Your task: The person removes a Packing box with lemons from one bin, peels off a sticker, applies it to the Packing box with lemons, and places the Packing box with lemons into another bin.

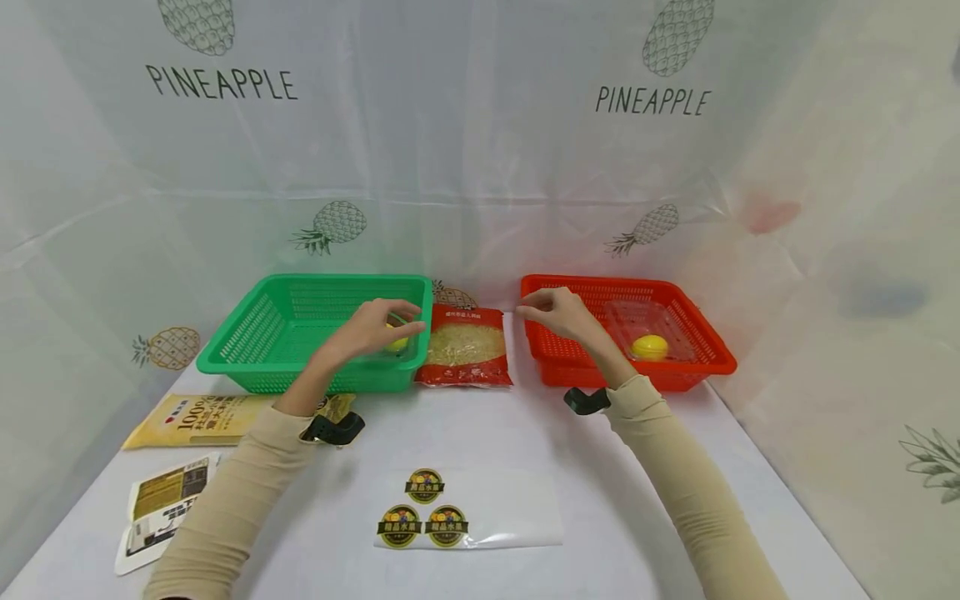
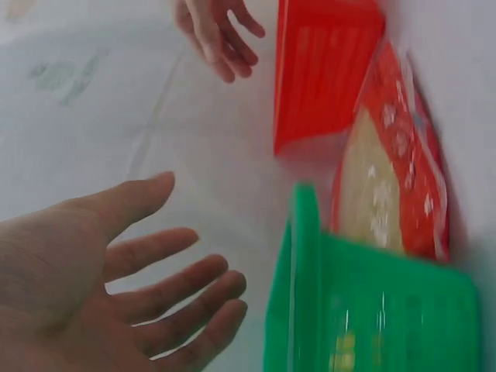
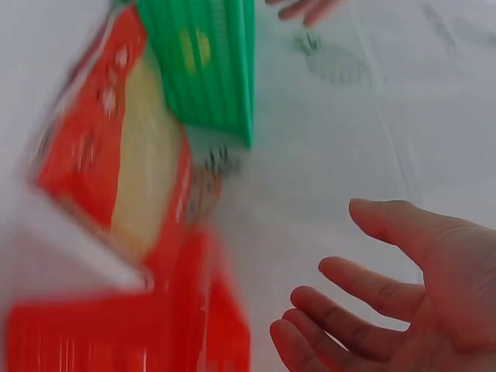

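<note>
My left hand (image 1: 372,327) hovers over the right end of the green basket (image 1: 262,367), fingers loosely bent with nothing in them. Partly behind that hand, a yellow fruit (image 1: 397,342) lies in the basket. My right hand (image 1: 561,313) is above the left side of the red basket (image 1: 630,375), its fingers spread and holding nothing. Inside the red basket are a clear plastic box (image 1: 645,321) and another yellow fruit (image 1: 649,347). Between the baskets sits a red bag of pale pasta (image 1: 467,346). Both wrist views show empty palms with fingers apart.
A yellow packet (image 1: 198,421) lies in front of the green basket, under the left forearm. Nearer, at the left, is a white-and-brown packet (image 1: 167,510). A sheet with round fruit stickers (image 1: 517,508) lies at the front middle. A pineapple-print curtain (image 1: 480,150) hangs behind.
</note>
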Motion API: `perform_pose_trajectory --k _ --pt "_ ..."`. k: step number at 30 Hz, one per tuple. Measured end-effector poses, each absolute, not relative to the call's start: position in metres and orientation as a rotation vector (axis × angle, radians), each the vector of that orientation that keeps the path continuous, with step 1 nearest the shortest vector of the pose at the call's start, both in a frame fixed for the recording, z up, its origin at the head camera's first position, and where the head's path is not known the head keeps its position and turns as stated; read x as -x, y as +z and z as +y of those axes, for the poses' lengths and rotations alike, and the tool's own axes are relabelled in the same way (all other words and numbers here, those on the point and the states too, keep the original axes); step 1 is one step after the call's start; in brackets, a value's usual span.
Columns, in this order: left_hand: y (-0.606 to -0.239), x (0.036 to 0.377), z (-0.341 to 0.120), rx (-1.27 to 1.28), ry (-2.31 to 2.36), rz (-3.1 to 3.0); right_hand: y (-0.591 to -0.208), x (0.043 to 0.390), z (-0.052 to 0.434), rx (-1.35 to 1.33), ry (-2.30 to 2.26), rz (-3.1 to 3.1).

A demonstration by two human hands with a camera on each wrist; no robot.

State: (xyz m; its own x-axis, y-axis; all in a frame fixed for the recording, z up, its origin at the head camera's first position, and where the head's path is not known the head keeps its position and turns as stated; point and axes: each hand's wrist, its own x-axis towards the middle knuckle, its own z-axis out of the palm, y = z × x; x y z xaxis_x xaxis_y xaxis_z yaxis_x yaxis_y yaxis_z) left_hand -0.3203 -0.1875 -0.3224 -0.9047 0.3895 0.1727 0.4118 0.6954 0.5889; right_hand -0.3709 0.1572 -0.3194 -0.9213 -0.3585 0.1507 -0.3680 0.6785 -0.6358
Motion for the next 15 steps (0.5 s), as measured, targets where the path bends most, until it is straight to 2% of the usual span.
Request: perform_pose_trajectory --k 9,15 --pt "-0.328 0.337 -0.125 0.867 -1.084 -2.774 -0.322 0.366 0.239 -0.348 1.05 -2.889" --pt "-0.332 0.346 -0.079 0.904 -1.098 -2.751 -0.331 0.364 0.292 -0.17 0.967 -2.925"
